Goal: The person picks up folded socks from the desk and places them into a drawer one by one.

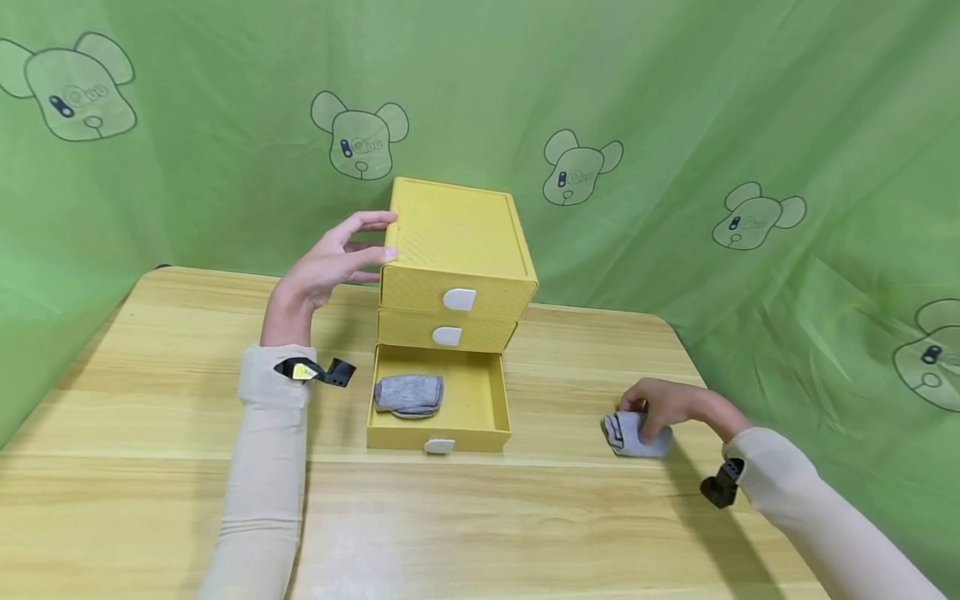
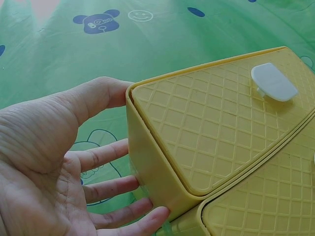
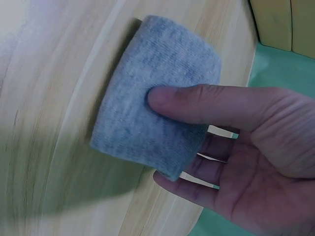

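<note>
A yellow drawer unit (image 1: 461,229) stands on the table with its bottom drawer (image 1: 474,400) pulled out. My left hand (image 1: 322,267) touches the unit's left side near the top, thumb at the upper edge and fingers spread along the side wall (image 2: 155,162). Inside the open drawer, a folded grey sock (image 1: 408,393) lies at the left. To the right of the unit, my right hand (image 1: 663,404) pinches another folded grey sock (image 3: 157,64), the thumb on its upper face and the other fingers partly hidden behind it. This sock is low over the wooden table.
The two upper drawers, with white pull tabs (image 1: 459,299), are closed. The wooden table (image 1: 420,525) extends around the unit. A green curtain (image 1: 480,92) with bear-head drawings hangs behind the table and along its right side.
</note>
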`<state>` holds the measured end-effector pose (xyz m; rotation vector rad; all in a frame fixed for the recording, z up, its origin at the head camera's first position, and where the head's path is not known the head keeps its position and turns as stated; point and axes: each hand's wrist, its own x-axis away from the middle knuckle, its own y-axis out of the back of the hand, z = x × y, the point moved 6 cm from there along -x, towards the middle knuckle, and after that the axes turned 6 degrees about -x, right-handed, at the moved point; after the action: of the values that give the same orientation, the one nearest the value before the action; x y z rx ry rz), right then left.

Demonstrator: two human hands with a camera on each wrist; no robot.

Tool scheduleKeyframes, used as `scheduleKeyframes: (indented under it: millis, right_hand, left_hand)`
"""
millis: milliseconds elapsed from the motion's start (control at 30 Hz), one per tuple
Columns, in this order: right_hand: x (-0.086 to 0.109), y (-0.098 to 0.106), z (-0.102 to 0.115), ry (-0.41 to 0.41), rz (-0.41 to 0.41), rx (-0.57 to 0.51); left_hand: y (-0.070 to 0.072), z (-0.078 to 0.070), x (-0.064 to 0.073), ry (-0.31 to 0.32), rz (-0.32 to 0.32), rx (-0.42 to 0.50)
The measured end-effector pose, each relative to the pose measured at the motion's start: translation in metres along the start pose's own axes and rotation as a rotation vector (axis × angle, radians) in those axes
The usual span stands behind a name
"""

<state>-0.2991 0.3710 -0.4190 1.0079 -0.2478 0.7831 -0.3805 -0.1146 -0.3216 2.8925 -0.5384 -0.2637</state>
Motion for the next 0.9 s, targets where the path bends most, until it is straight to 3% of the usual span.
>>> scheduleKeyframes:
  millis: [900]
  right_hand:
    - [-0.0104,0.0051,0.0084,0.018,-0.040,0.060]
  left_hand:
    - [0.0007,0.0022,-0.0021,-0.004,-0.002,0.009]
